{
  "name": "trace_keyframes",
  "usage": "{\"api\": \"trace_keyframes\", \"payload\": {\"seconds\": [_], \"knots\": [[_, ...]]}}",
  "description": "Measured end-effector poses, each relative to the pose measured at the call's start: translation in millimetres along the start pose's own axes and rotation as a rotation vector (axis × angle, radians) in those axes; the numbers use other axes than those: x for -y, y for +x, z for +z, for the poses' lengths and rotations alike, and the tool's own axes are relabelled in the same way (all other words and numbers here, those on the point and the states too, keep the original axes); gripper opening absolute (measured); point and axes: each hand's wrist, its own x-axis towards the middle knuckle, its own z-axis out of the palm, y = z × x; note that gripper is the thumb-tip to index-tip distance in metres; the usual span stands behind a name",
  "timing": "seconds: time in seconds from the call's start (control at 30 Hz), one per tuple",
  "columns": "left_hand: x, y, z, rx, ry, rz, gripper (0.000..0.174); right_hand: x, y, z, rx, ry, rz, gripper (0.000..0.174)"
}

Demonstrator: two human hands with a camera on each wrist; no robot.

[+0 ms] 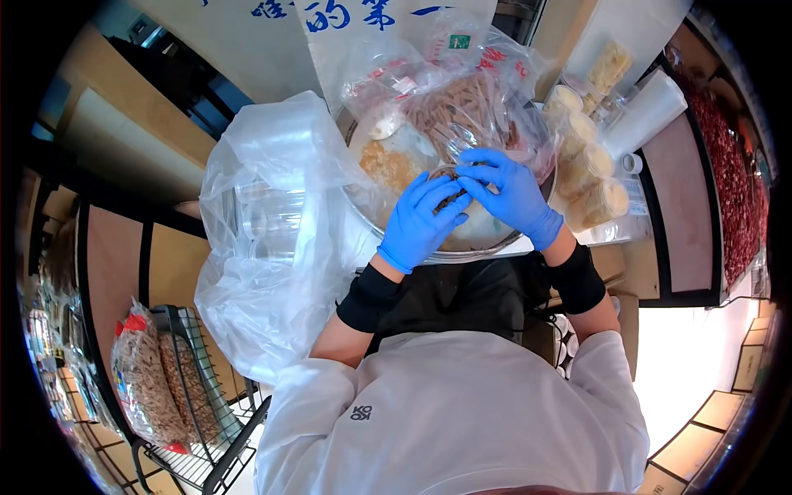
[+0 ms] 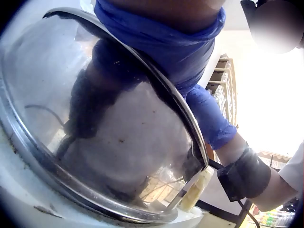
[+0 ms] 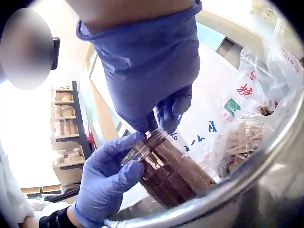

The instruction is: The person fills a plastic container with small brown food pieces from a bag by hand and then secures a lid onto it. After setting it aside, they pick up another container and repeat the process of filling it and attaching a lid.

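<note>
My blue-gloved left hand point(image 1: 417, 221) grips a clear plastic jar point(image 3: 176, 176) near its mouth, its thumb and fingers on the rim in the right wrist view. Brown strips fill much of the jar, which tilts over a shiny metal basin point(image 2: 118, 147). The right hand point(image 1: 510, 194), gloved too, reaches down from above with its fingertips at the jar's mouth; I cannot tell whether they pinch a strip. Behind both hands, a clear bag of brown strips point(image 1: 470, 115) lies in the basin. In the left wrist view, the basin wall hides the left fingers.
Left of the basin, a large translucent bag point(image 1: 280, 214) holds clear containers. Several filled jars point(image 1: 596, 161) stand at the right, beside a roll of clear plastic bags point(image 1: 652, 107). A wire cart point(image 1: 210, 404) with bagged goods is at the lower left.
</note>
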Motion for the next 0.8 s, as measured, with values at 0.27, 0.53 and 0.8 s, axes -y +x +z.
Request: {"api": "trace_keyframes", "payload": {"seconds": [0.27, 0.53, 0.8], "knots": [[-0.7, -2.9, 1.6, -0.012, -0.062, -0.052, 0.057, -8.8, -4.2, -4.0, 0.064, 0.054, -0.014, 0.028], [-1.0, 1.5, 3.3, -0.012, -0.125, -0.317, 0.071, -10.1, -2.4, -12.4, 0.019, 0.241, 0.071, 0.029], [4.0, -1.5, 2.4, -0.029, -0.225, -0.275, 0.066, -140.0, 0.5, -8.3, -0.088, -0.306, 0.503, 0.028]]}}
